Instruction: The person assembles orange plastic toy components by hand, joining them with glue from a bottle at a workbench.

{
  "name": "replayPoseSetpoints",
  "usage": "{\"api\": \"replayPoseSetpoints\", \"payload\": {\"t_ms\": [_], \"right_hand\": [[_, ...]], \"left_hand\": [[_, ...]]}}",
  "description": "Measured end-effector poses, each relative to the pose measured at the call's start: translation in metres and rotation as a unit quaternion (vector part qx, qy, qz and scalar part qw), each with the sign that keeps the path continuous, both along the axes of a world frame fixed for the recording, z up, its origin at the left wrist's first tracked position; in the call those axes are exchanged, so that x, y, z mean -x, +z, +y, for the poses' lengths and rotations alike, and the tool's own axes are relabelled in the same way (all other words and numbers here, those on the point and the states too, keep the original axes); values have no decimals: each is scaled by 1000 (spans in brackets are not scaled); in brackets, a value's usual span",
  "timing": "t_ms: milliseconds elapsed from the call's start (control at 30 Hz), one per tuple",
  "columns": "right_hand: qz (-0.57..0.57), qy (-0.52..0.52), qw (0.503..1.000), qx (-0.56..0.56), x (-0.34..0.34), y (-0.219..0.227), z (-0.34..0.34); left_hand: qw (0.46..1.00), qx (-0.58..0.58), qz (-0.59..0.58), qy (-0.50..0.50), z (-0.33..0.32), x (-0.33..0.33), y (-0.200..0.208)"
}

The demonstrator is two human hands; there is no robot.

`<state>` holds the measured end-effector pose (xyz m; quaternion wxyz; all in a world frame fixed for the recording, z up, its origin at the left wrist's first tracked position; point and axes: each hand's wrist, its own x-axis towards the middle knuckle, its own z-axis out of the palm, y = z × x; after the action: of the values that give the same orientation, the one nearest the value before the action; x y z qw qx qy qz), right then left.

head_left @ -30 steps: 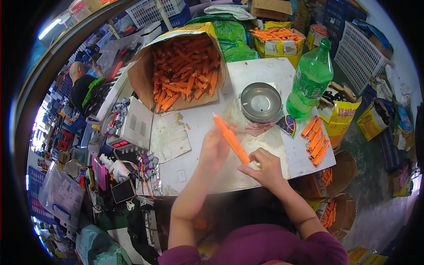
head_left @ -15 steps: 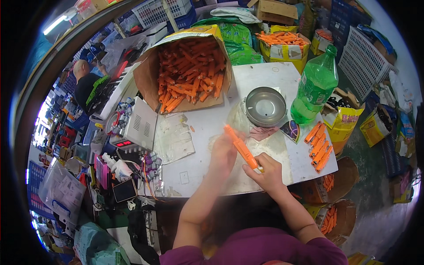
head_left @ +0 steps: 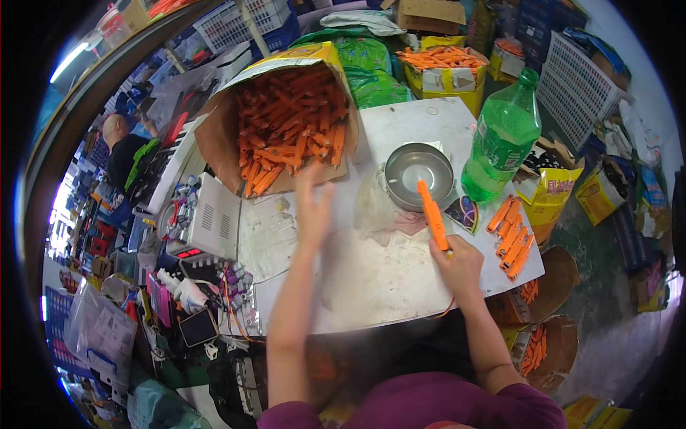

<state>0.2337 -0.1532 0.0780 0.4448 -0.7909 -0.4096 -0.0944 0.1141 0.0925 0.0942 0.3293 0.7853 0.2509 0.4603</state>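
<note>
My right hand (head_left: 459,270) grips the lower end of a slim orange plastic piece (head_left: 433,214), held upright-slanted, its far tip in front of a round metal bowl (head_left: 420,196). My left hand (head_left: 313,214) is blurred by motion, with the fingers stretched out and the thumb apart. It is at the mouth of a large paper sack (head_left: 214,154), and nothing shows in it. Many loose orange plastic pieces (head_left: 293,121) fill the sack, which lies on its side. Several similar orange pieces (head_left: 511,239) are laid in a row at the table's right edge.
A green plastic bottle (head_left: 502,136) stands right of the bowl, on the white table (head_left: 379,282). A pinkish cloth (head_left: 411,223) lies below the bowl. Left is a white device with a red display (head_left: 207,222). Open boxes of orange pieces (head_left: 536,350) stand at lower right. Another person (head_left: 121,150) is far left.
My left hand has left the orange piece and moved up and left to the sack. My right hand has shifted slightly right, tilting the piece more upright.
</note>
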Motion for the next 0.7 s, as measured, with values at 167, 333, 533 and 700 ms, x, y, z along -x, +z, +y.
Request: {"api": "replayPoseSetpoints", "payload": {"t_ms": [167,333,533,700], "right_hand": [[-13,-41,989,144,-15,-14,-12],[34,-36,983,179,-17,-11,-9],[0,-27,986,162,-20,-16,-9],[19,-24,985,169,-19,-16,-7]], "left_hand": [[889,-284,320,160,114,6,-2],[787,-388,478,50,140,-2,2],[861,-400,312,35,124,4,28],[994,50,-98,26,59,14,13]]}}
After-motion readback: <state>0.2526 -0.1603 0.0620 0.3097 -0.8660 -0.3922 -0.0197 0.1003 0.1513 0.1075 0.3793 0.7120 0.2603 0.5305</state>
